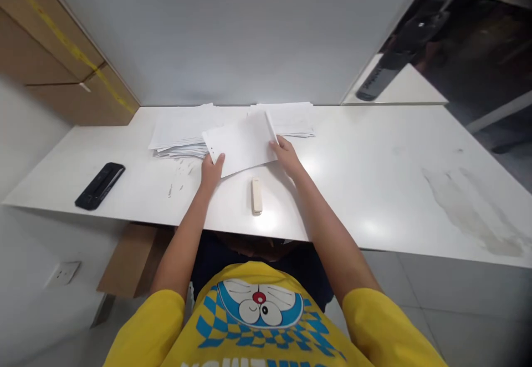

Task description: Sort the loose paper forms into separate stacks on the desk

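Observation:
Both my hands hold a small bundle of white punched sheets (242, 143) tilted above the white table (374, 189). My left hand (211, 171) grips its near left corner, beside the punch holes. My right hand (286, 155) grips the right edge, where the top sheet curls up. Behind the bundle lie two stacks of white paper, one on the left (178, 131) and one on the right (293, 118). A cream stapler (256, 195) lies on the table just in front of the bundle, between my forearms.
A black hole punch (100, 185) lies at the table's left front. Small paper bits (179, 178) dot the surface near my left hand. Cardboard boxes (62, 62) stand at the far left, another box (128, 259) under the table. A wall socket (62, 273) sits low left.

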Demonstrator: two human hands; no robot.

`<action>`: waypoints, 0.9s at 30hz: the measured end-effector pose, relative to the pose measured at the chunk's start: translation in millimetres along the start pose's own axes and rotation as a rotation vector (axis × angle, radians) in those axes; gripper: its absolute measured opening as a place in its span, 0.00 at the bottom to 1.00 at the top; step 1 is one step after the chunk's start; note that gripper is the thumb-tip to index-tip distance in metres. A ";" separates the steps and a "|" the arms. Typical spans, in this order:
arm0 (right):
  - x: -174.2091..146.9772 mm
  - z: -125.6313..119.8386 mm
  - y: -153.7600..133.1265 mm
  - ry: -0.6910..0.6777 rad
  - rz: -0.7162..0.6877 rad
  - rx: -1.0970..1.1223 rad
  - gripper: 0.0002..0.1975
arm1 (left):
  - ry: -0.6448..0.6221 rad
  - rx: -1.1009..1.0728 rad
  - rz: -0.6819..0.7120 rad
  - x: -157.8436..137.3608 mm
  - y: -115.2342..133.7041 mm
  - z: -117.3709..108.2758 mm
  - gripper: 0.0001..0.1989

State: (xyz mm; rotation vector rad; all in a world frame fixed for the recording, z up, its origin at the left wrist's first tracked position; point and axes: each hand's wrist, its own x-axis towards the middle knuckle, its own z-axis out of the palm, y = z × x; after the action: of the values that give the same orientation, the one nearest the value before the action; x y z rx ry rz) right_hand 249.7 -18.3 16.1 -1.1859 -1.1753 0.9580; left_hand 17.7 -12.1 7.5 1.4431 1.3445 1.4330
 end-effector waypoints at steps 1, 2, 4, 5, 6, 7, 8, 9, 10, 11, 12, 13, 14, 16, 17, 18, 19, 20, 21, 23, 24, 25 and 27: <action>1.2 -2.6 -1.7 0.037 -0.023 -0.012 0.14 | -0.039 0.003 0.003 -0.9 2.1 0.5 0.21; 1.3 -5.3 -3.1 0.073 -0.040 -0.019 0.14 | -0.067 0.000 0.014 -3.2 4.5 0.3 0.22; -3.8 -10.7 -5.9 0.130 -0.062 -0.014 0.13 | -0.078 -0.019 0.038 -12.5 10.4 -2.2 0.22; -10.5 -13.4 -7.3 0.147 -0.066 -0.003 0.14 | -0.063 -0.029 0.043 -19.6 13.8 -4.5 0.22; -20.6 -16.1 -8.8 0.154 -0.060 0.009 0.14 | -0.042 -0.037 0.045 -28.4 17.2 -7.1 0.23; -34.5 -18.6 -10.2 0.157 -0.043 0.019 0.15 | -0.023 -0.037 0.045 -39.0 20.4 -10.2 0.24; -52.3 -20.8 -11.3 0.161 -0.011 0.027 0.15 | -0.008 -0.024 0.048 -51.5 23.0 -13.8 0.24; -73.7 -22.5 -12.2 0.167 0.034 0.033 0.16 | 0.004 0.001 0.054 -65.9 25.1 -17.8 0.25; -98.1 -23.7 -12.8 0.172 0.088 0.039 0.17 | 0.013 0.037 0.061 -81.9 26.5 -22.5 0.26; -124.6 -24.4 -13.5 0.183 0.144 0.051 0.18 | 0.019 0.078 0.061 -99.0 27.4 -27.8 0.26; -151.9 -24.8 -14.5 0.190 0.201 0.069 0.19 | 0.024 0.111 0.047 -116.7 28.0 -33.6 0.27; -178.8 -25.4 -15.8 0.184 0.261 0.088 0.19 | 0.020 0.128 0.016 -134.1 28.5 -40.0 0.27; -203.9 -26.5 -17.5 0.170 0.318 0.101 0.19 | -0.004 0.128 -0.034 -150.3 29.1 -46.7 0.27; -245.3 -31.6 -21.1 0.078 0.450 0.109 0.17 | -0.112 0.112 -0.164 -176.5 31.5 -59.8 0.26; -260.6 -35.8 -22.3 0.049 0.510 0.091 0.16 | -0.200 0.103 -0.236 -185.6 33.1 -65.7 0.25; -272.3 -40.9 -22.6 0.045 0.559 0.050 0.16 | -0.302 0.103 -0.306 -192.2 34.9 -70.7 0.23; -280.7 -46.7 -21.8 0.067 0.597 -0.007 0.15 | -0.406 0.111 -0.369 -196.5 36.8 -74.8 0.20; -286.2 -52.8 -20.0 0.115 0.622 -0.067 0.15 | -0.503 0.127 -0.425 -199.3 38.4 -77.7 0.18; -289.5 -59.0 -17.5 0.175 0.638 -0.114 0.15 | -0.574 0.147 -0.469 -201.0 39.7 -79.5 0.17; -290.6 -70.4 -11.9 0.292 0.655 -0.134 0.15 | -0.624 0.191 -0.509 -203.0 40.9 -80.1 0.16; -289.1 -75.4 -9.6 0.336 0.659 -0.116 0.15 | -0.615 0.213 -0.498 -203.6 40.7 -79.2 0.15; -286.6 -79.8 -8.0 0.374 0.658 -0.099 0.14 | -0.591 0.240 -0.463 -203.9 40.0 -77.6 0.14; -279.2 -87.1 -7.3 0.412 0.653 -0.098 0.13 | -0.518 0.332 -0.322 -202.7 37.3 -72.3 0.13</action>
State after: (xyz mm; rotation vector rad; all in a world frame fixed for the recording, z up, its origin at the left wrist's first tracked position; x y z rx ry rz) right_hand 289.4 -305.9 -20.1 -1.8003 -0.5070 1.0619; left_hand -15.8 -227.9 2.3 1.5735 1.4243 0.5915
